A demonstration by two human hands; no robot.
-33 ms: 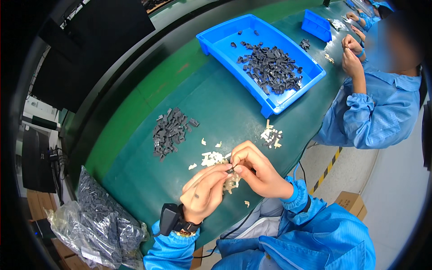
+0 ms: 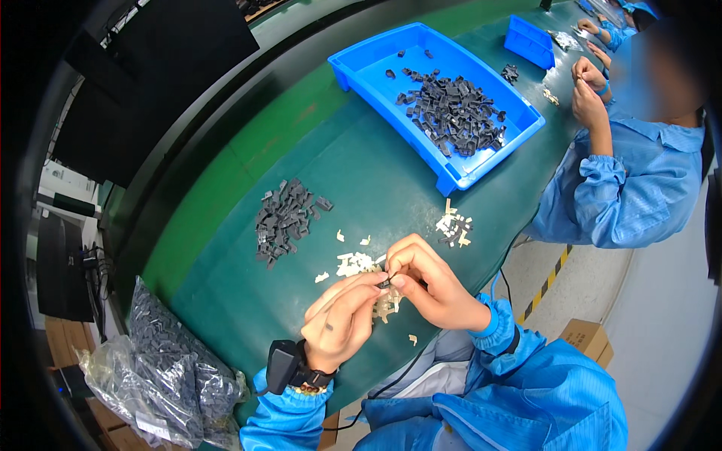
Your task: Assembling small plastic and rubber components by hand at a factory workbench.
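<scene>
Fingertips together, my left hand (image 2: 342, 319) and my right hand (image 2: 432, 282) meet over the green table (image 2: 361, 173). Between them is a small black plastic part (image 2: 385, 283), mostly covered by the fingers. The left thumb and fingers pinch it from one side. On the other side, the right thumb and forefinger close on its edge; whether they hold a second small piece cannot be made out. Small cream-white pieces (image 2: 355, 264) lie scattered just beyond and under the hands. Farther left, a heap of black plastic parts (image 2: 286, 222) rests on the table.
A blue tray (image 2: 421, 135) of black parts stands beyond my hands. Mixed white and black bits (image 2: 454, 228) lie near its corner. A clear bag of dark parts (image 2: 169, 368) sits at lower left. At right, a co-worker in a blue sleeve (image 2: 602, 195) works near a smaller blue bin (image 2: 529, 43).
</scene>
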